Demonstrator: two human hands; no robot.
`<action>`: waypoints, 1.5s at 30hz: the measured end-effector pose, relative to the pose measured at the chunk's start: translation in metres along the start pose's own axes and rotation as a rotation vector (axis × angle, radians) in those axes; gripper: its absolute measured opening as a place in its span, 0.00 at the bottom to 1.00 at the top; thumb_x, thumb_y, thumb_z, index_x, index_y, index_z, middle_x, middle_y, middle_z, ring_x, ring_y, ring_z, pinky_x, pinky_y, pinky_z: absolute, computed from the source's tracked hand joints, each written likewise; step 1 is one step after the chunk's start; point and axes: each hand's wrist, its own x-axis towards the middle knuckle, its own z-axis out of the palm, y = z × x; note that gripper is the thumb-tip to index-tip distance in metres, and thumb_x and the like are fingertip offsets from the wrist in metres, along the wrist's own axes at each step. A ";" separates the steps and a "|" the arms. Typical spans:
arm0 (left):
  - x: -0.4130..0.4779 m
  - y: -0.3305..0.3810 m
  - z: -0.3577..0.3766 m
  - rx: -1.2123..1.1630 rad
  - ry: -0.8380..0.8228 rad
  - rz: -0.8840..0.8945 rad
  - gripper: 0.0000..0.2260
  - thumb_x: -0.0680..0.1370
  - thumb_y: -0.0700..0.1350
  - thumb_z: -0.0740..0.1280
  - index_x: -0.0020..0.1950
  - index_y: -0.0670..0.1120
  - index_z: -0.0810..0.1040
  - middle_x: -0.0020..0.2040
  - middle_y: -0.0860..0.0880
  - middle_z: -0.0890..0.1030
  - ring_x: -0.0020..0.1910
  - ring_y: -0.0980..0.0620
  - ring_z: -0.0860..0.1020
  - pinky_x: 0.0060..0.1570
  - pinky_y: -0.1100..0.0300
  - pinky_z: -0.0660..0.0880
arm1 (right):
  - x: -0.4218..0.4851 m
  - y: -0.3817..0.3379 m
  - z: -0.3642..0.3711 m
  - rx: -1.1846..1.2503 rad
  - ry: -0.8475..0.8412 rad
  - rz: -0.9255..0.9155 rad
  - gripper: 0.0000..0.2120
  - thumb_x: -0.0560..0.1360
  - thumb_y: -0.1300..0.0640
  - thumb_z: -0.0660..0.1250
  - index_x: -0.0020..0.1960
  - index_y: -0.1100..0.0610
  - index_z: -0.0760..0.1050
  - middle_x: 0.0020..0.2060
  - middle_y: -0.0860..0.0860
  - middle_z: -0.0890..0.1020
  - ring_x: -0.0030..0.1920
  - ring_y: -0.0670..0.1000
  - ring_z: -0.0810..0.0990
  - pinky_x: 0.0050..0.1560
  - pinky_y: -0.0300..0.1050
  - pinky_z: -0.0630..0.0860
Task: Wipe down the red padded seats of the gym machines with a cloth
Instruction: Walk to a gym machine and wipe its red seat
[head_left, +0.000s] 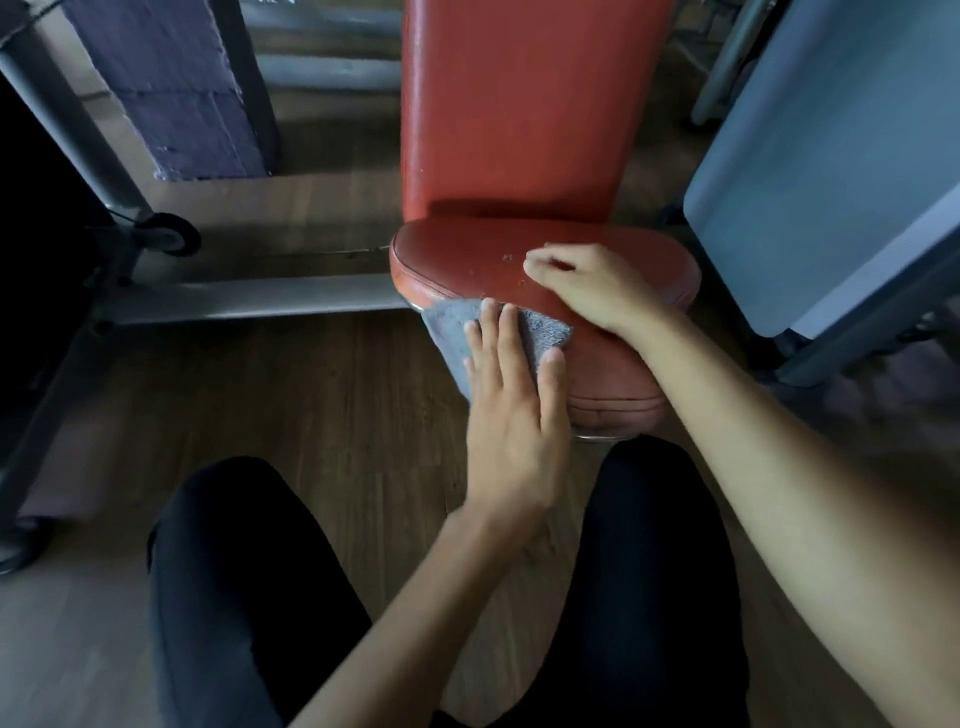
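Note:
A red padded seat (467, 260) stands in front of me, with its upright red backrest (519, 114) behind it. A grey cloth (452, 327) lies over the seat's front left side. My left hand (514, 405) presses flat on the cloth with straight fingers. On top of the seat rests my right hand (587, 286), its fingers bent and its fingertips touching the red pad; it holds nothing that I can see.
A grey metal frame bar (249, 299) runs left from the seat, with a small black wheel (169, 236) behind it. A blue-grey padded panel (831, 171) stands close on the right. My knees in black trousers (249, 571) are below, on a wooden floor.

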 end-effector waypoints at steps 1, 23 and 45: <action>0.004 -0.004 -0.003 0.079 -0.023 0.040 0.26 0.85 0.55 0.47 0.81 0.47 0.48 0.81 0.55 0.44 0.78 0.59 0.36 0.76 0.60 0.38 | -0.003 0.001 -0.003 0.159 0.064 0.015 0.15 0.79 0.44 0.64 0.61 0.49 0.81 0.61 0.44 0.82 0.64 0.45 0.77 0.69 0.45 0.69; 0.164 0.010 -0.044 0.270 -0.064 -0.106 0.12 0.77 0.39 0.62 0.50 0.52 0.83 0.49 0.52 0.84 0.45 0.54 0.78 0.40 0.67 0.68 | -0.007 -0.051 0.014 -0.215 0.018 0.065 0.16 0.79 0.54 0.59 0.63 0.60 0.75 0.64 0.59 0.75 0.66 0.60 0.71 0.62 0.49 0.69; 0.263 -0.002 -0.004 0.301 -0.800 0.429 0.08 0.82 0.47 0.62 0.55 0.53 0.81 0.53 0.54 0.83 0.55 0.54 0.79 0.57 0.60 0.72 | -0.040 -0.043 0.018 -0.469 -0.097 0.293 0.28 0.85 0.45 0.41 0.81 0.54 0.40 0.80 0.50 0.42 0.80 0.49 0.41 0.78 0.57 0.43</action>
